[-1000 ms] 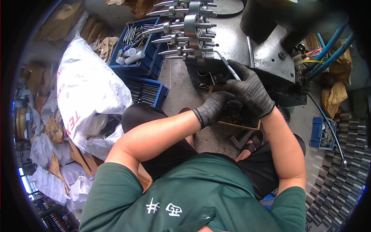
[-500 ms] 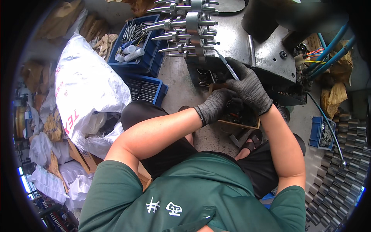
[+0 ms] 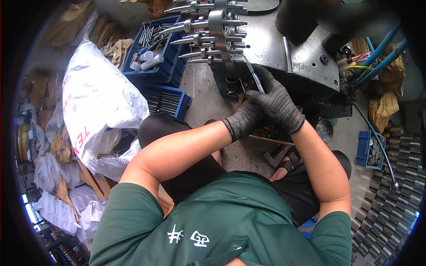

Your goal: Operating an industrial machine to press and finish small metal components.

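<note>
My right hand (image 3: 277,99), in a dark grey glove, is closed around a slim silver tool with a bent tip (image 3: 253,75). The tip points up and left, close to the metal shafts (image 3: 218,60) stacked at the edge of the black metal bench (image 3: 270,48). My left hand (image 3: 244,120), gloved the same way, sits just below and left of the right one, touching or nearly touching it. Its fingers are hidden behind the right hand. Under both hands is a wooden tray (image 3: 270,139) with small dark parts, mostly covered.
Blue bins (image 3: 171,66) with rods and white plastic cups stand at the left, beside a large white sack (image 3: 100,99). A metal rod (image 3: 287,55) lies on the bench. Right: a hose (image 3: 377,141), a blue bin of washers (image 3: 370,150) and stacked metal cylinders (image 3: 386,199).
My right hand has shifted slightly left with the tool, drawing closer to my left hand and covering its fingers more. The whole view has moved a little.
</note>
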Demonstrator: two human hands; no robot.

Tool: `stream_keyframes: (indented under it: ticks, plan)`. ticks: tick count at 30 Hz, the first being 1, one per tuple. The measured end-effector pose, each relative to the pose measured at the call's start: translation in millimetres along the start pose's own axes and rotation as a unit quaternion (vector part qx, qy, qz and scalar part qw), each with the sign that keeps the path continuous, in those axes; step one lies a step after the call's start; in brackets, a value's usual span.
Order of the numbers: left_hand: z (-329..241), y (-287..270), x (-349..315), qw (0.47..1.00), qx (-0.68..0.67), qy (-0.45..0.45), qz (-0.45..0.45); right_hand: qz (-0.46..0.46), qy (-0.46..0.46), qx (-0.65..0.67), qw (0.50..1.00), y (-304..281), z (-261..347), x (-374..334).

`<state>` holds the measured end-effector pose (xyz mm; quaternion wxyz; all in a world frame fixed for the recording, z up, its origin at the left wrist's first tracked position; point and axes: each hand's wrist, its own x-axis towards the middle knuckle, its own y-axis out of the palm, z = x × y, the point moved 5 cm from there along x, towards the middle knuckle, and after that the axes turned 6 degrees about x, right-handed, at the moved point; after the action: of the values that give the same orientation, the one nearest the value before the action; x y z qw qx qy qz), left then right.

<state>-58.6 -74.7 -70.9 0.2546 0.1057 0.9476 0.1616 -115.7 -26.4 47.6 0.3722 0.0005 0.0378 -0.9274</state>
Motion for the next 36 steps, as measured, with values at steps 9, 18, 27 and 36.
stream_keyframes:
  ticks: [9,18,27,36]
  plan:
    - [5.4,-7.8,9.1,0.992,-0.089,0.064,-0.065,0.018,0.096,0.119,0.988,1.3,19.0,-14.7]
    - [-51.2,-1.6,-32.0,0.990,-0.091,0.046,-0.096,-0.038,0.113,0.074,0.990,-56.0,29.0,-54.5]
    - [-70.3,2.1,-38.7,0.982,-0.156,0.084,-0.070,-0.062,-0.061,-0.329,0.940,-82.5,52.5,-81.6]
    - [-71.7,14.6,-39.0,0.991,-0.088,0.092,-0.037,-0.082,0.042,-0.097,0.991,-78.1,20.0,-87.3]
